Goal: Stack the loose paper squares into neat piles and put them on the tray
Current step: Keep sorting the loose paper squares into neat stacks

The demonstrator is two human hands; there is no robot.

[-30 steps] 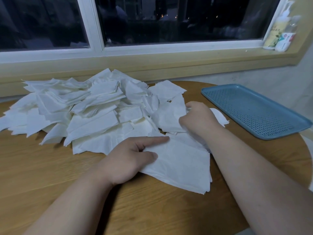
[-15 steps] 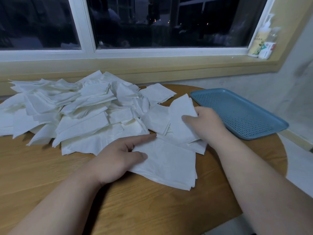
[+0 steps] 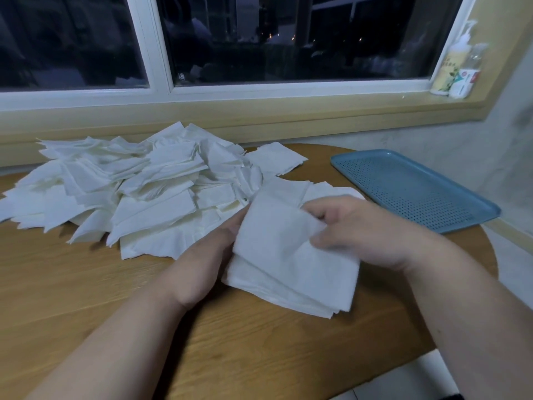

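Empty blue tray (image 3: 473, 222) on wooden table (image 3: 86, 284) | small paper stack (image 3: 291, 287) near tray | right hand (image 3: 360, 235), blurred, grips top square (image 3: 274, 235) on its tray side | left hand (image 3: 199, 264) touches stack's far side, fingers hidden | loose heap (image 3: 129, 192) well beyond, away from tray

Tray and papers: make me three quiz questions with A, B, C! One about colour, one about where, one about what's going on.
1. What colour is the tray?
A. red B. yellow C. blue
2. Where is the big paper heap?
A. on the floor B. on the table, left of the tray C. on the windowsill
3. The tray is:
A. empty B. full of paper C. upside down

Answers: 1 C, it is plainly blue. 2 B, the heap lies on the wooden table, well left of the tray. 3 A, only its dotted bottom shows.
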